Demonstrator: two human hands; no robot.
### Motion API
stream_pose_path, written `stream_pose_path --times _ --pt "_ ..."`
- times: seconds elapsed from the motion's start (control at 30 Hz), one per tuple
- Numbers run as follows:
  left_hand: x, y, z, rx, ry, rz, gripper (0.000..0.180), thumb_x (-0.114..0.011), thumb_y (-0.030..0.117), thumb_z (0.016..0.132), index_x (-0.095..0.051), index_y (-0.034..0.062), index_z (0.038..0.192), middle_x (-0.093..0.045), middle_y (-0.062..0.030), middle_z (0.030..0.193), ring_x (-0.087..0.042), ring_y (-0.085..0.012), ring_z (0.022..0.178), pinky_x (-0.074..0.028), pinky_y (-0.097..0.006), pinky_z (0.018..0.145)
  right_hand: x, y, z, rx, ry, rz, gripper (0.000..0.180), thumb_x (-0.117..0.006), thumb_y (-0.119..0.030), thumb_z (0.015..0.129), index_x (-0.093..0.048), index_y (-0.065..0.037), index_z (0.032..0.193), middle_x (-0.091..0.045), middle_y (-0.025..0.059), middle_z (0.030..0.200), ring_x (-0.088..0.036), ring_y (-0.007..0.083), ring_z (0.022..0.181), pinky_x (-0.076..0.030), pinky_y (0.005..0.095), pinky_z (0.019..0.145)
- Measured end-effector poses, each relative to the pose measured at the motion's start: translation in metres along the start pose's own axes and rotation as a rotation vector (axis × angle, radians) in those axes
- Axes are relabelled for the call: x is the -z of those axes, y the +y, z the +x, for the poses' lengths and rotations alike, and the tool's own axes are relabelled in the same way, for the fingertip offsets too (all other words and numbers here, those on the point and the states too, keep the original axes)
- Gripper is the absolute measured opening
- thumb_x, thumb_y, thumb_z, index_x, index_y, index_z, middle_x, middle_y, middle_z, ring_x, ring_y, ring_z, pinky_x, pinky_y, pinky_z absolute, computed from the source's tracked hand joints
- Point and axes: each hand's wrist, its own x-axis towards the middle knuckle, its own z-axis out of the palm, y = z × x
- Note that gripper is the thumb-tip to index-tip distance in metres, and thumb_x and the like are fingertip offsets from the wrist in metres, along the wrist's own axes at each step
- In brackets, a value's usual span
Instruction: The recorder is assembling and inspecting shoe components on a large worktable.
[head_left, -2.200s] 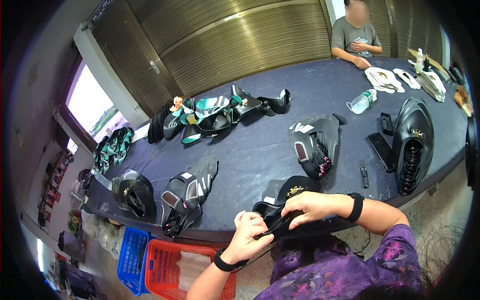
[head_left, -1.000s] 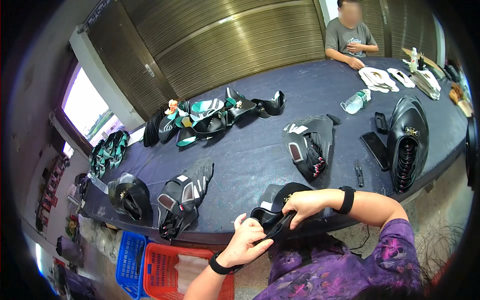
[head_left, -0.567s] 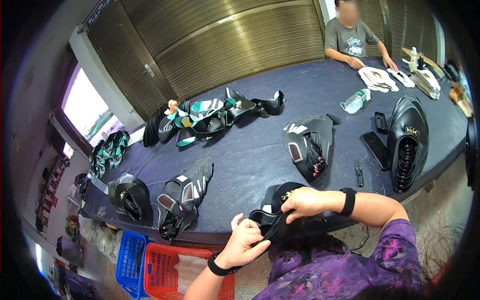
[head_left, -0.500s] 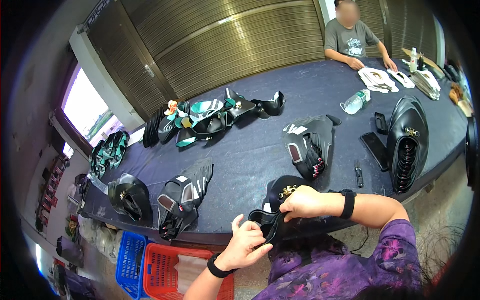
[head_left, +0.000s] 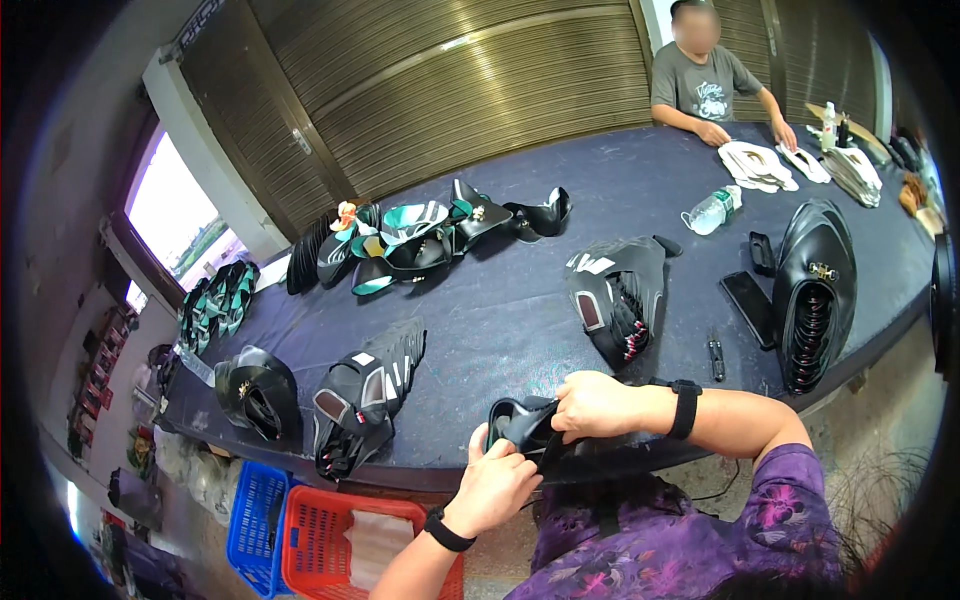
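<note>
A black shoe upper [head_left: 512, 416] is held at the table's near edge, its curved opening facing up. My left hand [head_left: 496, 488] is closed on the upper's lower left edge, thumb and fingers pinching it. On the other side my right hand [head_left: 598, 405] grips the upper's right edge, fingers curled in. Parts of the upper are hidden behind both hands. Beyond my right hand lies a stack of grey-and-black shoe uppers [head_left: 655, 290]. Left of my hands, a similar fanned stack [head_left: 398, 375] lies near the edge.
Black uppers with gold ornaments are stacked at right [head_left: 835, 245] and left [head_left: 232, 385]. A phone [head_left: 748, 308], small dark tool [head_left: 716, 358] and plastic bottle [head_left: 710, 212] lie at right. Red basket [head_left: 308, 535] and blue basket [head_left: 250, 520] stand below. A co-worker handles white pieces [head_left: 755, 165].
The upper has been turned between my hands; its gold ornament no longer shows and its opening faces up. My right hand has shifted slightly left; my left fingers have closed more.
</note>
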Motion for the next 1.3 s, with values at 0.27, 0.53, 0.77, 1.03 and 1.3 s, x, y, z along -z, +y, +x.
stream_pose_path --times 0.27,0.53,0.77,1.03,1.3 --pt "0.009 0.000 0.000 -0.069 0.280 -0.038 0.016 -0.070 0.023 0.064 -0.058 0.0123 0.064 -0.052 0.0018 0.064 -0.052 -0.0130 0.070 -0.025 -0.040 0.088 0.021 0.008 -0.007 0.103 0.168 0.151 0.027 -0.066 -0.034 0.064 -0.049 -0.012 0.059 -0.047 -0.0014 0.055 -0.045 0.0187 0.069 -0.031 0.0350 0.081" --pt "0.019 -0.033 -0.004 0.321 0.661 -0.949 0.015 -0.065 0.015 0.072 -0.058 0.0055 0.061 -0.055 0.0013 0.064 -0.049 -0.0101 0.066 -0.021 -0.037 0.096 0.064 0.008 -0.010 -0.115 0.783 0.435 0.027 -0.062 -0.026 0.074 -0.055 -0.005 0.091 -0.055 0.0070 0.091 -0.051 0.0232 0.089 -0.038 0.0354 0.079" --pt "-0.028 -0.054 -0.045 0.725 0.800 -1.948 0.045 -0.050 0.033 0.086 -0.047 0.0005 0.117 -0.053 -0.0099 0.114 -0.049 -0.0229 0.106 -0.036 -0.036 0.094 0.012 -0.005 -0.054 -0.549 0.521 0.792 0.020 -0.060 -0.013 0.079 -0.055 -0.001 0.095 -0.057 0.0044 0.083 -0.054 0.0113 0.076 -0.044 0.0257 0.070" --pt "-0.069 -0.039 -0.066 0.774 0.840 -2.058 0.037 -0.052 0.029 0.086 -0.053 -0.0032 0.105 -0.058 -0.0107 0.102 -0.057 -0.0210 0.092 -0.044 -0.034 0.084 -0.015 -0.015 -0.037 -0.711 0.494 0.816 0.034 -0.061 -0.027 0.079 -0.052 -0.001 0.097 -0.057 0.0093 0.081 -0.055 0.0170 0.074 -0.045 0.0290 0.067" --pt "-0.093 -0.015 -0.079 0.734 0.883 -2.046 0.049 -0.046 0.039 0.086 -0.046 0.0005 0.117 -0.052 -0.0108 0.116 -0.050 -0.0246 0.105 -0.037 -0.038 0.093 -0.026 -0.027 -0.052 -0.869 -0.003 0.879 0.034 -0.049 -0.034 0.085 -0.054 0.000 0.090 -0.057 0.0140 0.065 -0.059 0.0243 0.056 -0.046 0.0343 0.057"
